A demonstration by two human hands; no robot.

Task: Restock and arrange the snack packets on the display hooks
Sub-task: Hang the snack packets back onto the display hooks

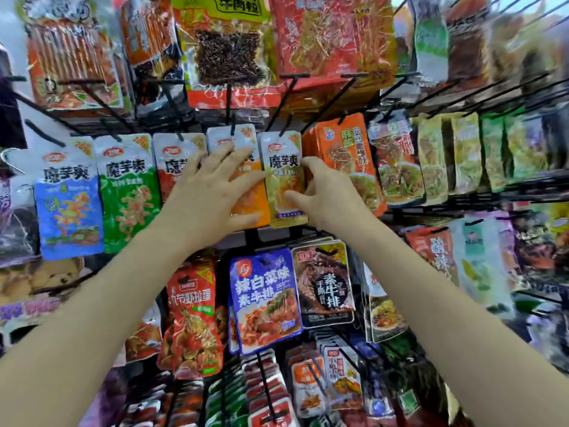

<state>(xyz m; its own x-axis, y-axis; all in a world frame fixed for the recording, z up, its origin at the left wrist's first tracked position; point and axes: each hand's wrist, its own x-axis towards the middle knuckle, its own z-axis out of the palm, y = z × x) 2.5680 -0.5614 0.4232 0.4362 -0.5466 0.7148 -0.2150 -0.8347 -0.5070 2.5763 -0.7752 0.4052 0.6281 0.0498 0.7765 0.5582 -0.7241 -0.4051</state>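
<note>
Head: yellow packet (284, 180) between right grip (323, 195) fingers.

blue packet (69, 208): 魔芋爽; green packet (129, 192): 魔芋爽, 20%; black packet (324, 283): 素牛排

Both bare forearms reach up and forward, converging toward the middle. The left hand (212, 192) lies flat with fingers straight and spread, palm facing away, fingertips pointing up and to the right. The right hand (326, 195) sits just beside it, wrist bent, its fingers (308, 163) curled inward and its thumb stretched out to the left below them, in a pinching pose.
</note>
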